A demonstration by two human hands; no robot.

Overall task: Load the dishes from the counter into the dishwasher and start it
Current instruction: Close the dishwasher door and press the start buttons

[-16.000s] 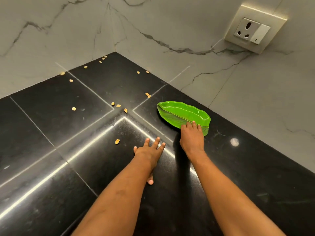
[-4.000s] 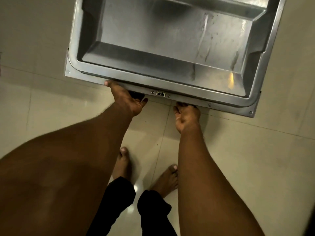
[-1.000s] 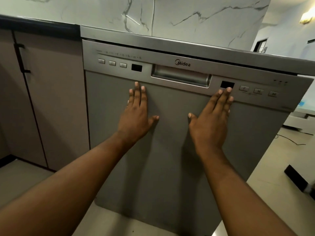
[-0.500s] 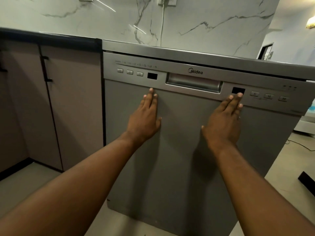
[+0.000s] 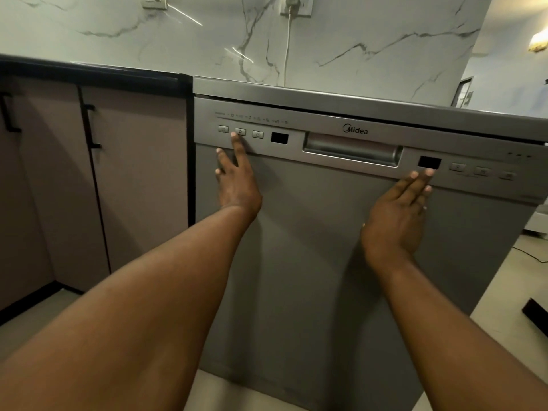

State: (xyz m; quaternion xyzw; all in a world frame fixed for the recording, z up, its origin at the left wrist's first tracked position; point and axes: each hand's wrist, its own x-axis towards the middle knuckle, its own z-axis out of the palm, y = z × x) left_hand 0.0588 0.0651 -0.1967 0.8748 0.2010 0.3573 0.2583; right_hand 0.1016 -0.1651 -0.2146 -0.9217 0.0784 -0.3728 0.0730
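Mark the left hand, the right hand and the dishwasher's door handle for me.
left hand [image 5: 238, 183]: head view, on the back of the hand.
right hand [image 5: 396, 221]: head view, on the back of the hand.
door handle [image 5: 353, 149]: head view, on the middle of the recessed grip.

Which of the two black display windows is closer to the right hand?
The window right of the handle, just above the fingertips of the right hand; the other window sits left of the handle.
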